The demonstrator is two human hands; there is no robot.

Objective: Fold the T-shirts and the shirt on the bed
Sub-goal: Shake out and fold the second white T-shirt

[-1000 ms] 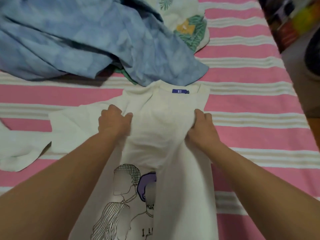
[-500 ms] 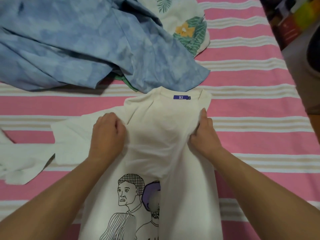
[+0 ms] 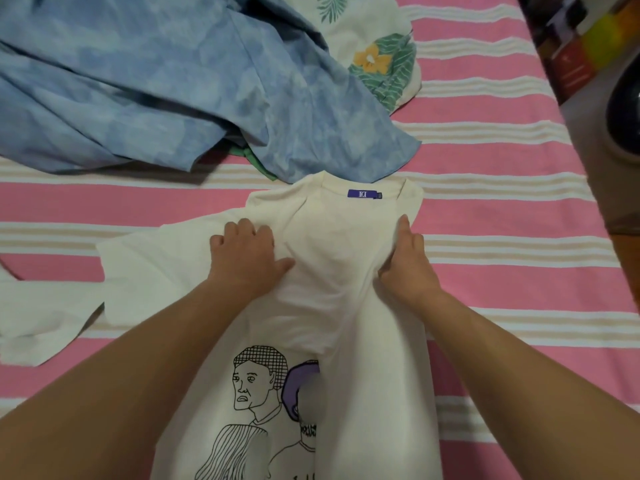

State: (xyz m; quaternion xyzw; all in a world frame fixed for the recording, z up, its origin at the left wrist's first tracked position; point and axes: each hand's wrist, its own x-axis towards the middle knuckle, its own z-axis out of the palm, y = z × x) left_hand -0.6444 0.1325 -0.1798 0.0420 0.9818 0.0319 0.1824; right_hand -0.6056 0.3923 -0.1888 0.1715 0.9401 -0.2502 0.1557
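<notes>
A white T-shirt (image 3: 332, 237) with a line-drawn print and a purple collar label lies face up on the pink striped bed (image 3: 502, 271). Its right side is folded in over the middle, and its left sleeve spreads out to the left. My left hand (image 3: 247, 258) sits on the chest near the left shoulder, fingers bent and thumb pinching the cloth. My right hand (image 3: 405, 261) holds the folded right edge, fingers stretched toward the collar and thumb hidden under the fabric. The cloth is bunched between both hands.
A blue tie-dye shirt (image 3: 156, 84) lies crumpled at the back left, over a bit of green fabric (image 3: 256, 161). A cream floral T-shirt (image 3: 377, 60) lies behind it. Another white garment (image 3: 34, 317) is at the left edge. The bed's right edge has boxes (image 3: 571, 53) beyond it.
My right hand's fingers have stretched out along the folded edge toward the collar. My left hand has shifted slightly on the chest. The shirt stays in place.
</notes>
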